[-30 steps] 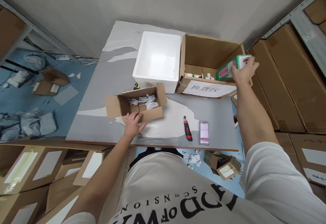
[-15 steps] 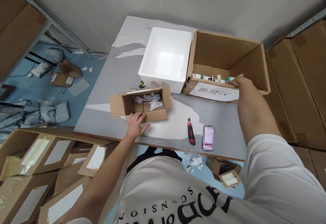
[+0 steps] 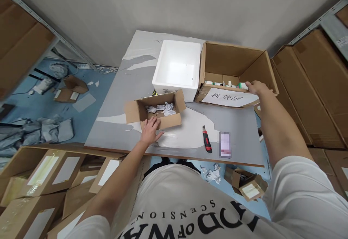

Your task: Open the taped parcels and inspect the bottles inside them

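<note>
My left hand (image 3: 151, 130) rests on the near wall of a small open cardboard box (image 3: 169, 122), with its fingers over the rim and its thumb spread along the outside. Crumpled white paper (image 3: 168, 108) lies inside this box. At the right, my right hand (image 3: 258, 88) reaches over the front edge of a large open carton (image 3: 231, 58) with a handwritten label (image 3: 230, 97). Its fingertips are at a small green-and-white box (image 3: 242, 86) in a row of similar small boxes. The carton's front wall hides part of the row, and the grip is unclear.
A white foam box (image 3: 176, 88) stands left of the large carton. A red-and-black utility knife (image 3: 207, 140) with its blade out and a blurred pinkish item (image 3: 225, 145) lie near the table's front edge. Stacked cartons (image 3: 296, 105) are at the right, boxed parcels (image 3: 67, 170) at the lower left.
My view has shifted slightly. My right hand has drawn a little to the right, showing more of the green-and-white box at its fingertips. My left hand stays on the small cardboard box.
</note>
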Demonstrator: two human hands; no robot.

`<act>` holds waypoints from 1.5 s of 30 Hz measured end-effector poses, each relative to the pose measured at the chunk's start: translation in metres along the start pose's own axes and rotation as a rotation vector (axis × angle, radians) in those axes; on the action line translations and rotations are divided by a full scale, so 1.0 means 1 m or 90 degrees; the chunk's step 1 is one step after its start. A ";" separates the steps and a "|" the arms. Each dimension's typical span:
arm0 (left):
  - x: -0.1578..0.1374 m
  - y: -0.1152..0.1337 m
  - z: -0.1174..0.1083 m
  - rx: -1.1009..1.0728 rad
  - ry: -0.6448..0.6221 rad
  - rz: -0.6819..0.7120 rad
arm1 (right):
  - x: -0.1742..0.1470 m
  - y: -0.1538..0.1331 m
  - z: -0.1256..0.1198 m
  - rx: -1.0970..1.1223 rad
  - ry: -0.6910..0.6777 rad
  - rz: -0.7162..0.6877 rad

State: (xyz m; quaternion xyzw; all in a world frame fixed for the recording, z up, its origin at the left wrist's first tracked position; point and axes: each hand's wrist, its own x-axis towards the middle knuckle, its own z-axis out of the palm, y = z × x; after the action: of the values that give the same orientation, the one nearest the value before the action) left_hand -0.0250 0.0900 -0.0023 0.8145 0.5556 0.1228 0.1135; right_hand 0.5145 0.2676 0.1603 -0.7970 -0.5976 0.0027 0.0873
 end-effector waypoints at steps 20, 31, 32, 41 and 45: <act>-0.038 -0.108 0.040 -0.490 0.125 -0.292 | -0.212 -0.206 0.224 0.526 -0.391 -0.221; -0.045 -0.072 0.038 -0.646 0.114 -0.299 | -0.263 -0.212 0.213 0.647 -0.311 -0.137; -0.052 -0.066 0.033 -0.658 0.120 -0.294 | -0.275 -0.207 0.207 0.676 -0.304 -0.121; -0.088 0.004 -0.007 -0.689 0.003 -0.222 | -0.374 -0.145 0.141 0.886 -0.370 -0.045; -0.073 0.015 -0.015 -0.733 0.008 -0.199 | -0.381 -0.126 0.127 0.904 -0.359 -0.020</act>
State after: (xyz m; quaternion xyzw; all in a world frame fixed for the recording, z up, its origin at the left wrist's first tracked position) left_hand -0.0425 0.0174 0.0118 0.5295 0.5136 0.3910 0.5504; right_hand 0.2717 -0.0442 0.0155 -0.5102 -0.4633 0.5886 0.4226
